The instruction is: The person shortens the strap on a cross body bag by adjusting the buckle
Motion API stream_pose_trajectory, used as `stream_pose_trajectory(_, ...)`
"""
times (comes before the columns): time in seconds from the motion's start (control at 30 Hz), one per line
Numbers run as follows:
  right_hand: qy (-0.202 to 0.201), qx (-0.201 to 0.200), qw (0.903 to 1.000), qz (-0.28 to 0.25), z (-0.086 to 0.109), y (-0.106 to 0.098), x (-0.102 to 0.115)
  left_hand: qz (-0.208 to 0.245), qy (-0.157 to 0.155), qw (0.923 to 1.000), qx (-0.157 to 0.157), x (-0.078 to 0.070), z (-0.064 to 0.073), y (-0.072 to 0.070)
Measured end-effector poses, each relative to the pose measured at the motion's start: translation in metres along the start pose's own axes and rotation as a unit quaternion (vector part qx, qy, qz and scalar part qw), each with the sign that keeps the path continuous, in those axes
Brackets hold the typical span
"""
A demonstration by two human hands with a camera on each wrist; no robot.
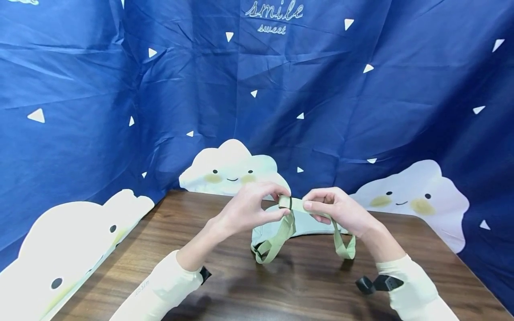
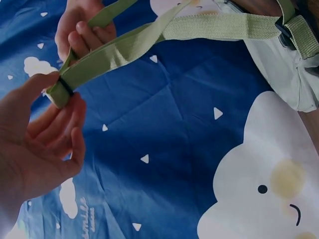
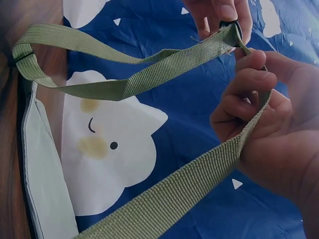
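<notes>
A light green webbing strap [image 1: 282, 234] is held up in both hands, its ends running down to a pale fabric bag [image 1: 315, 225] on the table. My left hand [image 1: 253, 206] pinches the folded strap loop at a black slide buckle [image 2: 66, 85] between thumb and fingertips. Just to the right, my right hand [image 1: 341, 210] grips the strap between thumb and curled fingers. From that hand the strap hangs in a loop on the right side. In the left wrist view, a dark fitting [image 2: 285, 34] joins strap and bag. Both hands partly hide the bag in the head view.
The brown wooden table [image 1: 225, 276] spreads beneath the hands. Behind it hangs a blue cloth [image 1: 321, 89] with white triangles and smiling clouds, also draped along the left side. Black straps [image 1: 387, 283] sit on both wrists over pale sleeves.
</notes>
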State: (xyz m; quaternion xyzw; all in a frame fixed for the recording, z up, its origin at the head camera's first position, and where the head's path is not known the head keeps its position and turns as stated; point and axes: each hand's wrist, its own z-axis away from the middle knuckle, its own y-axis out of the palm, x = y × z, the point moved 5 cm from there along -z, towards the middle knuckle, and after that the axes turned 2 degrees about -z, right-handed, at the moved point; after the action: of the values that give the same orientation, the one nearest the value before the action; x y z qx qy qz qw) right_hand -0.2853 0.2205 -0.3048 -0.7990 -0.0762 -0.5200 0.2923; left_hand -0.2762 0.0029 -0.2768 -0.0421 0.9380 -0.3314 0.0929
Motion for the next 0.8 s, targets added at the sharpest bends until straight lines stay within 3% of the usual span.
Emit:
stream_pose_trajectory(0.37, -0.015, 0.003, 0.9998, 0.011, -0.001, 0.013, 0.005, -0.024, -0.008, 0.9996, 0.012, -0.004, 0.002, 0.008)
stream_pose_trajectory(0.63, 0.004, 0.032, 0.9995, -0.003, 0.002, 0.003, 0.002, -0.021, -0.011, 0.9996, 0.013, 0.002, 0.003, 0.002)
stream_pose_trajectory(0.8, 0.010, 0.023, 0.9997, -0.004, 0.004, -0.004, -0.001, -0.022, -0.012, 0.9995, 0.016, 0.004, 0.001, 0.003)
